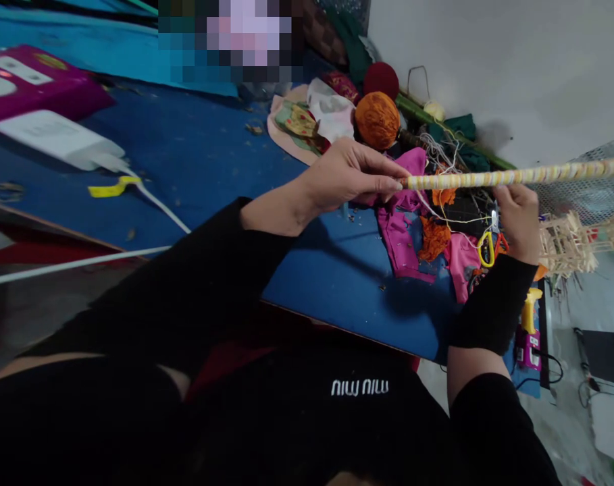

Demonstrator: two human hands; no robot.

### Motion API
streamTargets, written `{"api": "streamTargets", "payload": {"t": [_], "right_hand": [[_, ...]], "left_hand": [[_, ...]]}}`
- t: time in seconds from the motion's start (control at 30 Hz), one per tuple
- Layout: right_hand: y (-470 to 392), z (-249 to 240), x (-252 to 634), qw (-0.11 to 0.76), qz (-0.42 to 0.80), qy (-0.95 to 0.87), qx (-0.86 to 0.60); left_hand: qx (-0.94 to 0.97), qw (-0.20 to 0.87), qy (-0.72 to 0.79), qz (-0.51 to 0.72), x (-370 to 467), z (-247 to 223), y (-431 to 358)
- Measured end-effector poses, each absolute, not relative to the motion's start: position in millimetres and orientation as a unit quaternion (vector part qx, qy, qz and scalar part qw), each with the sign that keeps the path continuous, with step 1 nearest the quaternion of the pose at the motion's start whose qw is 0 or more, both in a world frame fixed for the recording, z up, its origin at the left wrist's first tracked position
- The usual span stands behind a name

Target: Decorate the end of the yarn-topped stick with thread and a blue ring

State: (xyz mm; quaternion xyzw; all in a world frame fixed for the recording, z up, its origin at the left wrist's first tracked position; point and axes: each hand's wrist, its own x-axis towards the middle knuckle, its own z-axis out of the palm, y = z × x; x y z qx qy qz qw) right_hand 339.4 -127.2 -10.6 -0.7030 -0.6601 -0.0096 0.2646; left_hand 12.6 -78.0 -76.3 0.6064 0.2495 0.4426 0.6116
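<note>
Above the bench, a long rod, wrapped in yellow and white, was extended from the left hand towards the right hand and past it, out of view. The left hand was closed on the near end of the rod, with thumb and fingers pinched together. The right hand was curled at the lower edge of the rod; it was not possible to tell if it gripped the rod, or only the thin thread which ran between the hands. Just beside the right fingers were the scissors, with yellow and orange handles. Between the hands, lower than the rod, lay magenta cloth and a crumpled orange cloth. Beyond the left hand were an orange ball and a dark red ball, one near the other. To the left of the left hand, well apart, there were a purple device and a white adapter with a cable. Right of the right hand was a pale openwork piece.
</note>
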Motion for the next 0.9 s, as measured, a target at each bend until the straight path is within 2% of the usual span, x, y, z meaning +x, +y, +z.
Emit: {"api": "streamTargets", "payload": {"t": [0.1, 0.17, 0.4, 0.57, 0.73, 0.9], "right_hand": [[-122, -27, 275, 0.331, 0.122, -0.739, -0.574], [-123, -39, 239, 0.352, 0.163, -0.766, -0.513], [-141, -51, 197, 0.511, 0.088, -0.725, -0.453], [-130, -70, 196, 0.543, 0.190, -0.716, -0.394], [-132, -76, 193, 0.555, 0.192, -0.681, -0.437], [-149, -64, 181, 0.586, 0.209, -0.645, -0.444]], "left_hand": [[0.592, 0.606, 0.261, 0.463, 17, -79, -77], [0.600, 0.587, 0.275, 0.469, 19, -81, -75], [0.566, 0.587, 0.292, 0.500, 28, -83, -70], [0.615, 0.541, 0.284, 0.499, 39, -89, -72], [0.680, 0.427, 0.326, 0.498, 44, -95, -75], [0.686, 0.415, 0.346, 0.487, 43, -95, -79]]}}
